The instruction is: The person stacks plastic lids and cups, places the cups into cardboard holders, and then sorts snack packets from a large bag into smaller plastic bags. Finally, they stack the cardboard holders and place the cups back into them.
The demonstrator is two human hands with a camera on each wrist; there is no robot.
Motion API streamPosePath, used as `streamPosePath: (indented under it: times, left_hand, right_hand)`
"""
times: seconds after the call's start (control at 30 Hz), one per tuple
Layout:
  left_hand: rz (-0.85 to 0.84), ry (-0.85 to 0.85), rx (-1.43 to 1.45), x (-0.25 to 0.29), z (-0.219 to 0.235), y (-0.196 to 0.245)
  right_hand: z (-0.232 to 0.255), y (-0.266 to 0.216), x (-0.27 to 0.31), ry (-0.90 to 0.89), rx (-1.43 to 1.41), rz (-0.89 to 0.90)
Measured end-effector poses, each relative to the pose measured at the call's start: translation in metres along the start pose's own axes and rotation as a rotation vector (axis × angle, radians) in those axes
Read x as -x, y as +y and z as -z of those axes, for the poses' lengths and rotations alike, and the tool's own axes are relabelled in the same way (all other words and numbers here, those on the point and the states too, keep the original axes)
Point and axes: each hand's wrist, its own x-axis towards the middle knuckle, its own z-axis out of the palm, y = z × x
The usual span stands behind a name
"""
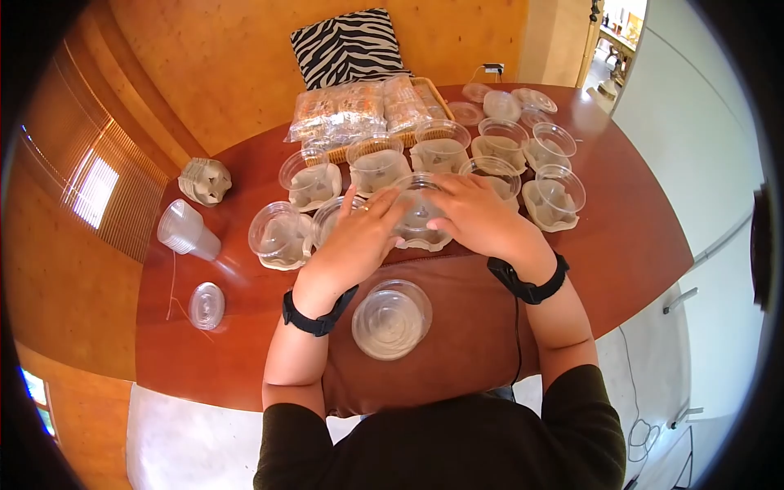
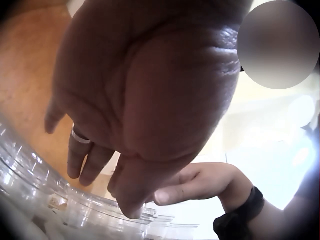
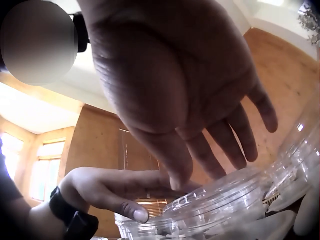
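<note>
A clear plastic cup [image 1: 419,214] stands in a grey moulded-pulp holder [image 1: 426,242] at the near middle of the table. My left hand [image 1: 359,235] reaches to its left side and my right hand [image 1: 483,214] to its right, fingers spread and nearly straight. Between them, a clear round lid [image 3: 220,192] sits at the cup's top, tilted in the right wrist view, with fingertips close to its rim. The ringed left fingers hang over neighbouring cups in the left wrist view. Another cup [image 1: 335,219] is partly hidden behind the left hand.
Several more cups [image 1: 554,196] in pulp holders surround the hands. Clear lids [image 1: 392,318] lie on a brown surface nearest the body. A cup stack [image 1: 188,230], a single lid [image 1: 207,305] and stacked holders [image 1: 204,180] are left; packets [image 1: 339,113] fill a basket [image 1: 433,91] behind.
</note>
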Motion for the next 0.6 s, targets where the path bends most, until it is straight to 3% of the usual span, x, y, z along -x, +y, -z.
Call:
streamPosePath:
  times: [0.27, 0.37, 0.47, 0.57, 0.6]
  left_hand:
    - [-0.001, -0.088, -0.031, 0.001, -0.005, -0.002]
    - [0.005, -0.093, -0.031, 0.002, -0.008, -0.004]
    - [0.001, -0.083, 0.005, -0.001, -0.004, -0.004]
    - [-0.023, -0.026, 0.062, -0.001, 0.0, -0.004]
    - [-0.047, 0.014, 0.072, -0.001, 0.001, -0.005]
  right_hand:
    - [-0.001, -0.001, -0.003, -0.25, -0.058, -0.071]
    - [-0.009, -0.001, -0.003, -0.211, -0.004, -0.077]
    - [0.002, -0.003, -0.007, -0.282, -0.062, -0.095]
    - [0.009, -0.012, 0.0, -0.109, 0.036, -0.014]
    - [0.014, -0.017, 0.001, -0.14, 0.008, -0.034]
